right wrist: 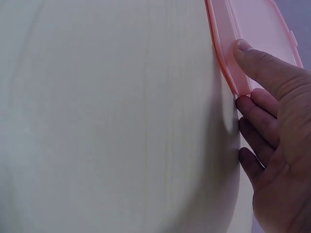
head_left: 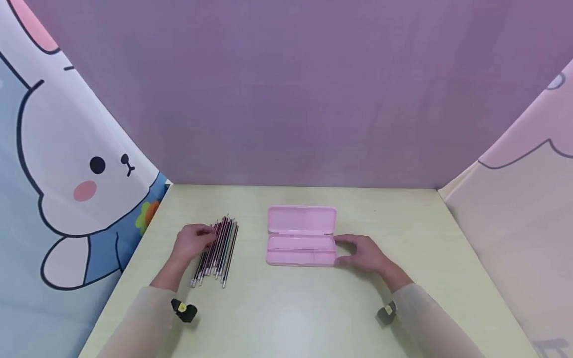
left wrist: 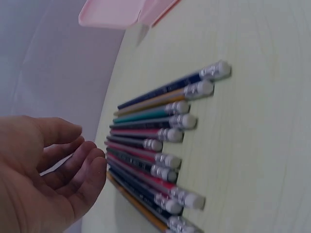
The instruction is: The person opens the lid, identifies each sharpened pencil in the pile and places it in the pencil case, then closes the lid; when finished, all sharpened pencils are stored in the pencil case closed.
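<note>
Several pencils (head_left: 223,248) with white erasers lie side by side in a loose bunch on the table, their eraser ends toward the front. My left hand (head_left: 193,241) hovers at the left side of the bunch. In the left wrist view its fingers (left wrist: 90,179) are loosely bent, with nothing seen between them and the thumb. A pink pencil case (head_left: 301,241) lies with its lid raised to the back; a divider runs along its tray. At its right end, my right hand (head_left: 361,252) rests thumb and fingertips against the case. Part of that contact is hidden.
The pale wooden table (head_left: 286,308) ends at a purple backdrop (head_left: 304,99). A rabbit-print cloth (head_left: 89,124) hangs on the left and a pink and cream cloth (head_left: 515,209) on the right. Bare tabletop separates the pencils from the case.
</note>
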A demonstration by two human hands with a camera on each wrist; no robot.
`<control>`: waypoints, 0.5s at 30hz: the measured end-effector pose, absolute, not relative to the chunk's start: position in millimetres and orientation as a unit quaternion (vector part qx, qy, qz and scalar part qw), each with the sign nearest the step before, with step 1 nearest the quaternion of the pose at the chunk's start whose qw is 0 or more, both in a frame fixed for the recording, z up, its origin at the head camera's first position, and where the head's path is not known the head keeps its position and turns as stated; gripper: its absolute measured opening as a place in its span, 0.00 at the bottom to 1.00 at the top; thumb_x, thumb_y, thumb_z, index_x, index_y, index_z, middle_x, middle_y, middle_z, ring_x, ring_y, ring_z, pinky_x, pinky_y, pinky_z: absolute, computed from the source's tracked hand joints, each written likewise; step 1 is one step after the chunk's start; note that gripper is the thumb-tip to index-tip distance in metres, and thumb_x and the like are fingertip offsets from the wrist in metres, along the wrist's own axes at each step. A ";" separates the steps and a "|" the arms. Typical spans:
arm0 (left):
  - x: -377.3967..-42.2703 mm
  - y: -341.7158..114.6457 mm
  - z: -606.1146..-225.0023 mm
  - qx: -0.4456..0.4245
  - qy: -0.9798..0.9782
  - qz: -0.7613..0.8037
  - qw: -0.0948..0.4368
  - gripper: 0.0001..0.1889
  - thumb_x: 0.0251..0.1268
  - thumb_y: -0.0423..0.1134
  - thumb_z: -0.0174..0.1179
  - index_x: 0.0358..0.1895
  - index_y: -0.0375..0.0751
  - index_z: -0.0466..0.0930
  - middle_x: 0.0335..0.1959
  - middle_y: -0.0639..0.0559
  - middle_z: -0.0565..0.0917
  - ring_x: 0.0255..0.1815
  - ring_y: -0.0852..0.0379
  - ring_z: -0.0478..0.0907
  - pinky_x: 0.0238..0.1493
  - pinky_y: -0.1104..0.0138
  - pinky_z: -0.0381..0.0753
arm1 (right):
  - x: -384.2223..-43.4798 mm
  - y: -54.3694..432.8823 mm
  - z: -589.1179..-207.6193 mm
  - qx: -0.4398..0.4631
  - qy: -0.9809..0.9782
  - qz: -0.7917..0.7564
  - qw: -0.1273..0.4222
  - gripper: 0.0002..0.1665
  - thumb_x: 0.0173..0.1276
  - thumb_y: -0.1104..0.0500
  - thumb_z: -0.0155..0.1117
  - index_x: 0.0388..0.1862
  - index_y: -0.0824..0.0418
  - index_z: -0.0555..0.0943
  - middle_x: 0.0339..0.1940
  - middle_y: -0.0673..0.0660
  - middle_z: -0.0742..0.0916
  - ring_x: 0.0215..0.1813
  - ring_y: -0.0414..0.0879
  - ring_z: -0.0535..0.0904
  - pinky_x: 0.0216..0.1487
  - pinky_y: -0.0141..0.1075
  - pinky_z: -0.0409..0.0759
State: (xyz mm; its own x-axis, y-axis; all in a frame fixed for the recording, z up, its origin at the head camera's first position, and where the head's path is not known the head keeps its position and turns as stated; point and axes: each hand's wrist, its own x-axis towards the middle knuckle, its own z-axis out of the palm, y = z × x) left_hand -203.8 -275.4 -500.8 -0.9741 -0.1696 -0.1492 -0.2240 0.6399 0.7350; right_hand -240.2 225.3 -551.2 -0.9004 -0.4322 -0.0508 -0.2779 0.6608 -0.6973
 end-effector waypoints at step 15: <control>-190.1 -290.7 -509.3 -0.130 0.896 0.421 0.059 0.18 0.68 0.37 0.67 0.56 0.30 0.83 0.51 0.33 0.86 0.43 0.49 0.85 0.39 0.62 0.87 | -235.7 227.8 -553.0 -0.186 0.903 -0.372 0.107 0.41 0.51 0.44 0.84 0.66 0.44 0.82 0.67 0.52 0.84 0.74 0.58 0.73 0.76 0.59 0.66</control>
State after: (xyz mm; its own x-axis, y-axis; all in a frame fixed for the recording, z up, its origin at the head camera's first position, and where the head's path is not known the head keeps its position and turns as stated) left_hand -190.1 -290.7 -509.3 -0.9592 -0.1832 -0.2155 -0.2828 0.6114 0.7390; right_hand -235.7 227.8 -553.0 -0.9084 -0.4146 -0.0546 -0.2562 0.6549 -0.7109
